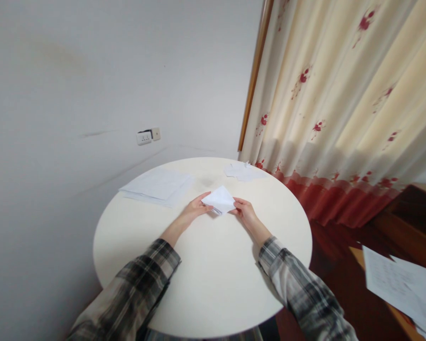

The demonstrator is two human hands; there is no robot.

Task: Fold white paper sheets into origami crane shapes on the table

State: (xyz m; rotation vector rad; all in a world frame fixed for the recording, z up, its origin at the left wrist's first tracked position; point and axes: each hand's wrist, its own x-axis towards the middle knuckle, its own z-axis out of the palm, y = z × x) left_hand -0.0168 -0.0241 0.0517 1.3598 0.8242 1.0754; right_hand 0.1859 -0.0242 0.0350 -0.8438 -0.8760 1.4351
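A small piece of white paper [219, 199], folded into a diamond shape with several layers along its near edge, is held between my two hands above the round white table [213, 270]. My left hand [197, 207] pinches its left corner, thumb toward me and fingers on the far side. At the right corner, the thumb and fingers of my right hand [245, 210] are closed on the same folded paper. Parts of the fingers are hidden behind it.
A stack of white sheets [158, 184] lies at the table's back left. Several smaller paper pieces [244, 171] lie at the back right. A wall with a socket [144, 138] stands behind, a curtain [326, 104] to the right. Written sheets [394, 279] rest on a surface at lower right.
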